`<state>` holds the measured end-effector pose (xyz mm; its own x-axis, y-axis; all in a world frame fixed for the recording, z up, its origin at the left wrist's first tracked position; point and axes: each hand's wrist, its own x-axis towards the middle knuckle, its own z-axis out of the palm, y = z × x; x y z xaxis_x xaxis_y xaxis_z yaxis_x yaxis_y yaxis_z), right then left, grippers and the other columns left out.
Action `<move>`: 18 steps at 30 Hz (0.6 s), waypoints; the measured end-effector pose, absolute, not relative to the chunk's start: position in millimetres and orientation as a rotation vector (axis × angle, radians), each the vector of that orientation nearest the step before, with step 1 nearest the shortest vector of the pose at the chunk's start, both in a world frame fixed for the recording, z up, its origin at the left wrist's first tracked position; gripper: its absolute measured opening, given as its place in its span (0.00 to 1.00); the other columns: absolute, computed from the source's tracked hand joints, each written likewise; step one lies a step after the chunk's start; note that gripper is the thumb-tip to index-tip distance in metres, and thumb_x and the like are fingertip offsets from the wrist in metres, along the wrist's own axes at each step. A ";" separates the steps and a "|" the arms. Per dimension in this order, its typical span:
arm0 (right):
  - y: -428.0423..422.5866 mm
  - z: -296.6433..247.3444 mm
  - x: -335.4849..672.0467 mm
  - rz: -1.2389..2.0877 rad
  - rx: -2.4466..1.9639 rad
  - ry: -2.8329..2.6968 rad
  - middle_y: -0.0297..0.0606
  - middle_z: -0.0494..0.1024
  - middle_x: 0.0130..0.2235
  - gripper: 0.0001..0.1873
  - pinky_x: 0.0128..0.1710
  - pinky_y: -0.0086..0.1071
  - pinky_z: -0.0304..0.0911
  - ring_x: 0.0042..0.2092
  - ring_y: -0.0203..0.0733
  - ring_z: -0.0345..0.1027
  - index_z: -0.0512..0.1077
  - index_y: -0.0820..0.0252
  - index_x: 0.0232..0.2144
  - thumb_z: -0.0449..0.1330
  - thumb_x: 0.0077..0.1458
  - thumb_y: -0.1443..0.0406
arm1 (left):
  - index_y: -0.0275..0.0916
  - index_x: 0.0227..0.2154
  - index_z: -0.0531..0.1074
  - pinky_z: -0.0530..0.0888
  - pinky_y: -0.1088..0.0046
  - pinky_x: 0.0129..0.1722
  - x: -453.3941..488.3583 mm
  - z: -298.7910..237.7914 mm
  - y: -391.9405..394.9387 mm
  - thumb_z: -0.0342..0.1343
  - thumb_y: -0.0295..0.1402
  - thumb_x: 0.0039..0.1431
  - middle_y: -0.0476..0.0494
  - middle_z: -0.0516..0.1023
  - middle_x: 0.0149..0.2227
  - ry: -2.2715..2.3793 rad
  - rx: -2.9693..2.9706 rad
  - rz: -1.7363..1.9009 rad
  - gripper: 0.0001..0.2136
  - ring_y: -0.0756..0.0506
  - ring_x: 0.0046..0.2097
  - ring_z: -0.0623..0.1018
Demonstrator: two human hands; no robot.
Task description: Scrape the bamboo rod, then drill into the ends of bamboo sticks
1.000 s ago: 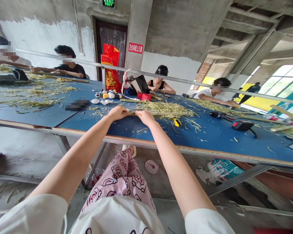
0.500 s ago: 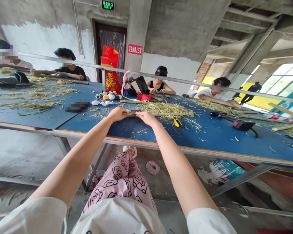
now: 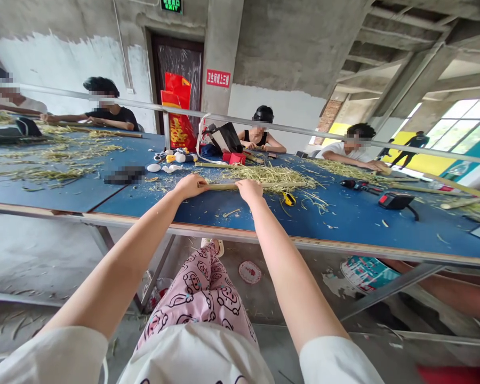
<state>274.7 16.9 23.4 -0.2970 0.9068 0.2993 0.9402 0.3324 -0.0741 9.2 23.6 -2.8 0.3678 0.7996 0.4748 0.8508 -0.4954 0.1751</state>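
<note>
Sitting in pink patterned pajama trousers (image 3: 196,298) at a long blue worktable (image 3: 336,226), a person leans forward with both arms stretched over its edge. Their left hand (image 3: 191,186) is closed around the left end of a long bamboo strip (image 3: 220,186), and their right hand (image 3: 249,190) grasps the same strip just beside it. The strip lies across the tabletop at 12 o'clock from the person, its right end running over a heap of pale bamboo shavings (image 3: 270,178). Just past the right hand, at 1 o'clock, lies a small yellow-and-black tool (image 3: 288,199). Farther out at 2 o'clock sit a cordless drill (image 3: 358,185) and a black-and-red power tool (image 3: 396,200). At 11 o'clock, a pixelated object (image 3: 126,175) is too blurred to name, and small plush toys (image 3: 172,162) sit beyond it. A black-and-white bag (image 3: 226,137) stands on the far side of the table. Co-workers sit around the table at 10, 12 and 2 o'clock, the one at 2 o'clock (image 3: 352,152) with hands among shavings.
</note>
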 end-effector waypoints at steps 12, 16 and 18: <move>19.1 15.9 248.5 -0.203 -1.677 -2.333 0.44 0.75 0.57 0.19 0.51 0.47 0.72 0.52 0.47 0.73 0.72 0.57 0.56 0.61 0.67 0.57 | 0.43 0.43 0.82 0.73 0.69 0.39 8.8 -2.1 22.0 0.53 0.51 0.64 0.42 0.85 0.43 -1.638 -2.423 -0.659 0.20 0.39 0.43 0.81; 26.5 14.1 254.8 -0.237 -1.893 -2.173 0.44 0.75 0.57 0.19 0.50 0.47 0.72 0.51 0.47 0.73 0.72 0.58 0.56 0.61 0.66 0.57 | 0.43 0.43 0.81 0.72 0.64 0.48 15.5 -1.1 17.5 0.55 0.52 0.63 0.39 0.84 0.47 -1.693 -2.318 -0.586 0.20 0.36 0.49 0.80; 27.3 13.8 258.2 -0.247 -1.935 -2.130 0.44 0.75 0.57 0.19 0.50 0.47 0.72 0.51 0.47 0.73 0.72 0.58 0.56 0.61 0.66 0.57 | 0.41 0.45 0.79 0.69 0.61 0.53 22.1 -0.5 13.4 0.51 0.49 0.67 0.36 0.83 0.49 -1.679 -2.281 -0.554 0.19 0.35 0.54 0.78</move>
<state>258.2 27.3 13.8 -0.0844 0.9509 0.2976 0.9938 0.1020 -0.0438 22.1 13.4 -0.5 0.2618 0.8560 0.4457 0.9531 -0.3019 0.0200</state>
